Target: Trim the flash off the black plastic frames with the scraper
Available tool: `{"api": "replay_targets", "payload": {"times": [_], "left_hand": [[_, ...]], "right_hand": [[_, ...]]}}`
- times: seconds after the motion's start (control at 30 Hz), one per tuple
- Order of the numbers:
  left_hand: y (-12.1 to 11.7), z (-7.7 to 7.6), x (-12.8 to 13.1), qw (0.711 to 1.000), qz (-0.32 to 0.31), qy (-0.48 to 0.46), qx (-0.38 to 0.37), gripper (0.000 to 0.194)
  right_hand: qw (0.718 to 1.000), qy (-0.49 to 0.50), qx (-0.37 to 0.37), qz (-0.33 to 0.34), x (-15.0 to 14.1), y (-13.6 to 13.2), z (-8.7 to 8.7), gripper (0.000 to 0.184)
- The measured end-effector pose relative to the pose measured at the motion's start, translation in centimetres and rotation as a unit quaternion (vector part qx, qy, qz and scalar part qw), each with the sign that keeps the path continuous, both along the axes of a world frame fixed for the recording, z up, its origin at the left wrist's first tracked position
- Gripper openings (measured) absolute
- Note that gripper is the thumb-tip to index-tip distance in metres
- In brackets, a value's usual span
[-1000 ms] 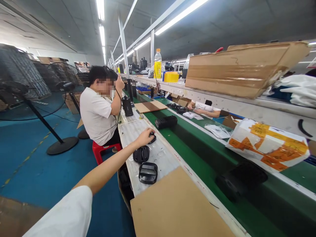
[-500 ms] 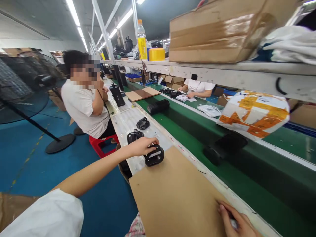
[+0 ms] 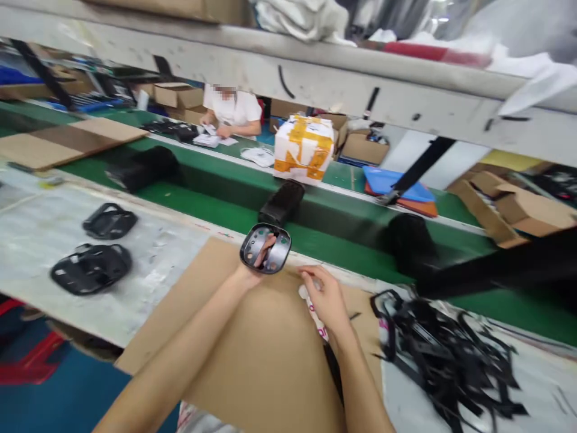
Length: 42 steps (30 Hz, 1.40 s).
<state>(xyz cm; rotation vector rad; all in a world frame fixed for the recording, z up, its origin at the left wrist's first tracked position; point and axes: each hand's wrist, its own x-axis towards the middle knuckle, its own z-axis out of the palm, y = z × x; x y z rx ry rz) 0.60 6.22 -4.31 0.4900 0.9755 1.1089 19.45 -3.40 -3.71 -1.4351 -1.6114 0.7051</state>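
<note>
My left hand [image 3: 253,269] grips a black oval plastic cover [image 3: 265,248] and holds it upright over a brown cardboard sheet [image 3: 261,355], its hollow inner side facing me. My right hand [image 3: 325,299] hovers just to the right of it, fingers curled around a small white object [image 3: 308,293] that I cannot name. Two more black covers [image 3: 91,268] [image 3: 109,220] lie on the pale bench surface to the left. A tangled heap of black straps [image 3: 444,352] lies on the bench to the right.
A green conveyor belt [image 3: 234,211] runs behind the bench and carries black devices [image 3: 282,202]. A taped white and orange parcel [image 3: 303,148] sits beyond it. A person in a white shirt [image 3: 232,111] works across the line. Cardboard boxes [image 3: 525,207] stand at the right.
My left hand picked a black cover off the bench and lifted it over the cardboard. My right hand moved up beside it. My view swung right, away from the seated person.
</note>
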Motion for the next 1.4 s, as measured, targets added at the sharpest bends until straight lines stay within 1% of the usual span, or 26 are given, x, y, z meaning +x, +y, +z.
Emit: {"api": "replay_targets", "payload": {"times": [0.07, 0.1, 0.17, 0.23, 0.3, 0.37, 0.43, 0.47, 0.53, 0.57, 0.63, 0.67, 0.7, 0.73, 0.8, 0.83, 0.9, 0.97, 1.0, 1.07, 1.17, 1.3, 1.33, 1.4], "left_hand": [[0.2, -1.0, 2.5, 0.998, -0.035, -0.028, -0.049, 0.017], [0.2, -1.5, 3.2, 0.996, -0.044, -0.038, -0.065, 0.014], [0.0, -2.6, 3.5, 0.994, -0.054, -0.048, -0.077, 0.007], [-0.2, -3.8, 3.0, 0.995, -0.058, -0.047, -0.066, 0.008], [-0.2, -4.7, 2.3, 0.996, -0.066, -0.035, -0.050, 0.010], [-0.2, -5.1, 1.9, 0.996, -0.076, -0.023, -0.038, 0.014], [-0.2, -4.9, 1.9, 0.996, -0.081, -0.011, -0.028, 0.020], [-0.3, -4.9, 2.0, 0.996, -0.081, -0.007, -0.022, 0.022], [-0.4, -4.9, 2.4, 0.997, -0.070, -0.010, -0.021, 0.026], [-0.5, -5.2, 2.7, 0.998, -0.061, -0.019, -0.023, 0.028], [-0.5, -6.0, 3.4, 0.997, -0.049, -0.053, -0.032, 0.030], [-0.5, -6.4, 3.6, 0.996, -0.051, -0.071, -0.035, 0.028], [-0.6, -6.7, 3.9, 0.993, -0.069, -0.089, -0.035, 0.023], [-0.6, -6.9, 4.0, 0.989, -0.096, -0.108, -0.030, 0.022], [-0.8, -6.7, 4.2, 0.980, -0.141, -0.142, -0.015, 0.035], [-0.9, -6.3, 4.2, 0.977, -0.148, -0.156, -0.002, 0.039], [-1.4, -5.2, 4.1, 0.976, -0.138, -0.165, 0.019, 0.048], [-1.9, -4.1, 4.0, 0.982, -0.125, -0.139, 0.025, 0.061], [-2.1, -3.7, 4.0, 0.985, -0.126, -0.119, 0.024, 0.065], [-2.3, -3.2, 4.0, 0.988, -0.126, -0.086, 0.026, 0.068], [-2.3, -3.1, 4.1, 0.989, -0.123, -0.072, 0.029, 0.069], [-2.3, -3.5, 4.1, 0.992, -0.103, -0.056, 0.039, 0.069], [-2.3, -3.6, 4.1, 0.993, -0.102, -0.051, 0.042, 0.069], [-2.4, -3.6, 4.1, 0.992, -0.109, -0.044, 0.041, 0.068]], "right_hand": [[0.999, -0.014, 0.004, -0.046, 2.1, -0.9, 2.2, 0.028], [0.997, -0.033, 0.001, -0.067, 3.3, -1.3, 3.0, 0.028], [0.992, -0.085, -0.010, -0.097, 5.8, -2.1, 3.7, 0.027], [0.986, -0.138, -0.025, -0.094, 7.8, -2.3, 3.1, 0.026], [0.981, -0.174, -0.046, -0.070, 8.9, -2.0, 1.5, 0.032], [0.978, -0.191, -0.069, -0.050, 9.2, -1.3, -0.1, 0.036], [0.977, -0.192, -0.086, -0.035, 9.1, -0.7, -0.8, 0.028], [0.977, -0.191, -0.092, -0.026, 9.0, -0.4, -0.7, 0.021], [0.983, -0.159, -0.093, -0.021, 8.9, -0.1, 0.1, 0.015], [0.988, -0.123, -0.086, -0.029, 8.7, 0.0, 0.7, 0.017], [0.996, -0.016, -0.055, -0.061, 8.0, 0.0, 1.9, 0.027], [0.996, 0.034, -0.037, -0.072, 7.4, 0.0, 2.4, 0.030], [0.995, 0.068, -0.022, -0.074, 6.7, 0.1, 2.8, 0.031], [0.995, 0.078, -0.010, -0.065, 5.9, 0.2, 3.0, 0.030], [0.998, 0.046, 0.016, -0.040, 4.3, 0.6, 3.0, 0.027], [0.999, 0.014, 0.033, -0.027, 3.5, 1.0, 2.9, 0.026], [0.995, -0.055, 0.083, -0.010, 2.4, 1.8, 2.6, 0.025], [0.987, -0.103, 0.120, -0.006, 1.7, 2.8, 2.1, 0.022], [0.986, -0.111, 0.127, -0.013, 1.5, 3.2, 1.9, 0.021], [0.987, -0.103, 0.119, -0.040, 1.2, 3.9, 1.5, 0.019], [0.991, -0.076, 0.089, -0.061, 1.1, 4.4, 1.0, 0.021], [0.996, -0.037, 0.055, -0.060, 1.2, 4.6, 0.5, 0.024], [0.996, -0.039, 0.059, -0.052, 1.2, 4.7, 0.4, 0.023], [0.994, -0.056, 0.087, -0.028, 1.2, 4.8, 0.3, 0.020]]}}
